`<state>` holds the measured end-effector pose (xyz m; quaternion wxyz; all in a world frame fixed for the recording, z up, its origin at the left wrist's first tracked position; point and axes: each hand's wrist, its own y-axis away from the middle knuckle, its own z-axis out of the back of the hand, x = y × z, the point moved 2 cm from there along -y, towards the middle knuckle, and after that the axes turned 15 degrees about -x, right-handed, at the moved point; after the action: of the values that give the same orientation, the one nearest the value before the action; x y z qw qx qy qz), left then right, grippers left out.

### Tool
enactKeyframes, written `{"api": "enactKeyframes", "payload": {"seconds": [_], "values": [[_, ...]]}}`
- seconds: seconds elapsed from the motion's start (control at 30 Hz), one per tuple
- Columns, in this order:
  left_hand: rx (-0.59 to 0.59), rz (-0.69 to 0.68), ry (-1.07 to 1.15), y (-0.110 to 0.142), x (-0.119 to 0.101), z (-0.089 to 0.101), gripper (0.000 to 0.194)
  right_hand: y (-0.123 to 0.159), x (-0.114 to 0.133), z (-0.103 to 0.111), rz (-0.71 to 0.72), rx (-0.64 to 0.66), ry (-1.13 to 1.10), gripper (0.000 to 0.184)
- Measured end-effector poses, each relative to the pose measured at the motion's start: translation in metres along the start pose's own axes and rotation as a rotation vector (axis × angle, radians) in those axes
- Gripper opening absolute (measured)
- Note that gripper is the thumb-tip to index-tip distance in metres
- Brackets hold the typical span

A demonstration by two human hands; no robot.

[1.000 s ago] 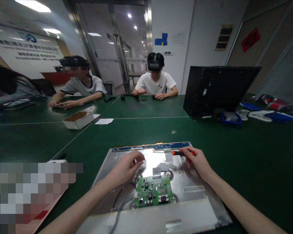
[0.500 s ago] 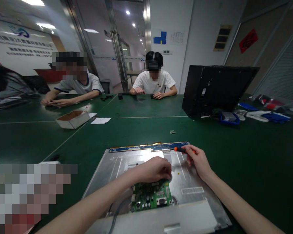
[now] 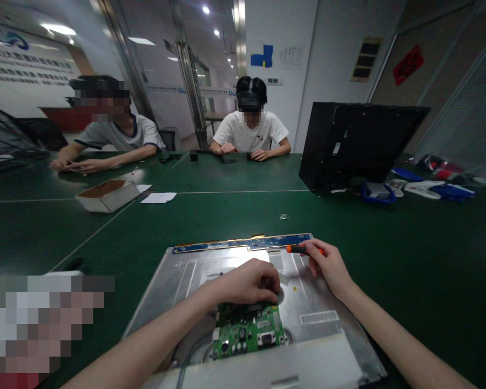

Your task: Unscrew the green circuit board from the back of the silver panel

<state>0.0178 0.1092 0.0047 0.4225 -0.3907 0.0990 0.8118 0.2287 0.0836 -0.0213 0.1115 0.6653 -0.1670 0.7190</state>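
A flat metal display panel [image 3: 308, 302] lies back side up on the table in front of me. My left hand [image 3: 256, 281] reaches over it, fingers curled down and closed at the upper right edge of a green circuit board [image 3: 249, 330]; the exact grip is partly hidden. In my right hand [image 3: 326, 265], above the panel's far right corner, is a screwdriver [image 3: 297, 249] with a black and orange handle, pinched between thumb and fingers. Its shaft does not show. Along the panel's far edge runs a narrow blue circuit strip [image 3: 227, 245].
A black monitor housing [image 3: 360, 146] stands at the back right, beside a blue tray [image 3: 376, 193] and blue-and-white gloves [image 3: 441, 190]. An open box [image 3: 107, 199] and paper [image 3: 159, 198] lie to the left. Two people [image 3: 251, 129] sit across the green table [image 3: 227, 210].
The circuit board has shifted slightly toward me on the panel, with my left hand staying at its upper edge. My right hand keeps the screwdriver in nearly the same place. The view has turned slightly right.
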Motion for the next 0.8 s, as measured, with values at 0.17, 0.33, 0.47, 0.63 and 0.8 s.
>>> {"api": "enactKeyframes", "payload": {"seconds": [0.17,0.33,0.47,0.63,0.8], "values": [[0.033,-0.056,0.051,-0.0004,0.0033,0.0042,0.009,-0.0038,0.0015,0.0037,0.015,-0.025,-0.027,0.045],[0.025,-0.071,0.061,-0.0008,0.0054,0.0043,0.009,-0.0042,0.0018,0.0043,0.016,-0.033,-0.039,0.044],[0.027,-0.061,0.067,-0.0003,0.0052,0.0037,0.012,-0.0025,0.0045,0.0031,0.011,-0.029,-0.037,0.043],[0.037,-0.04,0.09,0.0,0.0038,0.0038,0.013,-0.0008,0.0087,0.0024,0.008,-0.037,-0.05,0.042],[0.024,-0.059,0.1,-0.0001,0.0034,0.0035,0.012,-0.004,0.0081,0.0075,0.033,-0.105,-0.102,0.039]]}}
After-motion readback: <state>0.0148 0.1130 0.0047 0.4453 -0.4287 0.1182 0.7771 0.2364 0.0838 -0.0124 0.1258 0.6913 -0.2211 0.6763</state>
